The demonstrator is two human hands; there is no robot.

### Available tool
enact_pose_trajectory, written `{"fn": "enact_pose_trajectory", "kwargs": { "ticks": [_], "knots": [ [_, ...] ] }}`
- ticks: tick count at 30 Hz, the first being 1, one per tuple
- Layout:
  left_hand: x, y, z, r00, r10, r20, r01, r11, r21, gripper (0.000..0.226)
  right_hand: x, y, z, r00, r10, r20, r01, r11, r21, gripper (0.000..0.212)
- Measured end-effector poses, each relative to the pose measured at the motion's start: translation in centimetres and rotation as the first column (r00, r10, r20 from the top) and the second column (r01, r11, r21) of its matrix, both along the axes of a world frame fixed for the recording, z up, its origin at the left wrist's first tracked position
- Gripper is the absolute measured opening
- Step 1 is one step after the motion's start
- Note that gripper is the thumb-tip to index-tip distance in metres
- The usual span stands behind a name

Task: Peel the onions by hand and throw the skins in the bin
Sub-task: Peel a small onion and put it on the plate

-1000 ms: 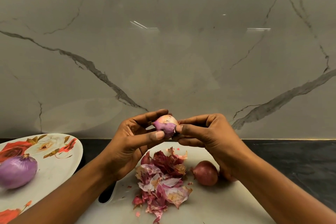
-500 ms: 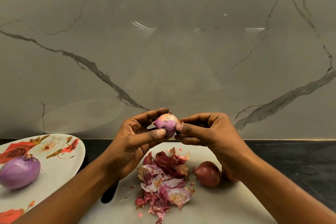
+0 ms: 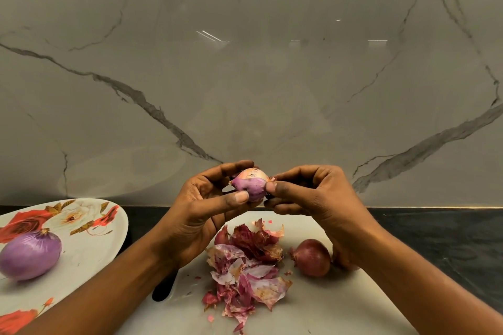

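Mid-peel: a half-stripped onion (image 3: 250, 185) held above the far edge of the cutting board (image 3: 340, 307).

The left hand (image 3: 198, 215) grips the onion, fingers curled behind it and thumb across its purple front. The right hand (image 3: 313, 193) pinches papery skin at the onion's tip between thumb and forefinger. The next move is probably a steady pull to strip the pale upper patch. Loose skins (image 3: 245, 266) are heaped mid-board, with an unpeeled onion (image 3: 311, 257) on the board's right side. No bin is in view.
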State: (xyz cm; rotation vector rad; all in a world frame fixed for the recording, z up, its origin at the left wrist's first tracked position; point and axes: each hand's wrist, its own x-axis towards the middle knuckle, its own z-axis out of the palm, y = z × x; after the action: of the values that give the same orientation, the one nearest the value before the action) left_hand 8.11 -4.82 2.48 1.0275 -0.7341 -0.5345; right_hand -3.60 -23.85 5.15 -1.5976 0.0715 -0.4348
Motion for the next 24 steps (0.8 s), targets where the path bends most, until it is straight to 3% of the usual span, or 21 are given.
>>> {"fn": "enact_pose_trajectory", "kwargs": {
  "ticks": [7,12,16,24],
  "knots": [
    [-0.14,-0.19,0.04,1.0,0.028,0.003,-0.028,0.999,0.017,0.054,0.05,-0.14,-0.16,0.998,-0.054,0.044,0.057,0.996,-0.064,0.011],
    [-0.4,-0.54,0.11,1.0,0.014,-0.025,-0.013,1.0,0.025,0.047,0.27,-0.32,-0.52,0.984,-0.136,0.114,0.16,0.959,-0.234,0.015],
    [-0.21,-0.49,0.19,0.999,-0.011,-0.039,0.011,1.0,0.007,0.049,0.36,-0.94,-0.25,0.969,-0.198,0.147,0.224,0.955,-0.192,0.018],
    [-0.67,-0.84,0.63,0.996,0.073,-0.051,-0.069,0.995,0.069,0.045,0.44,-0.57,-0.62,0.983,-0.133,0.129,0.17,0.926,-0.338,0.015]
  ]
}}
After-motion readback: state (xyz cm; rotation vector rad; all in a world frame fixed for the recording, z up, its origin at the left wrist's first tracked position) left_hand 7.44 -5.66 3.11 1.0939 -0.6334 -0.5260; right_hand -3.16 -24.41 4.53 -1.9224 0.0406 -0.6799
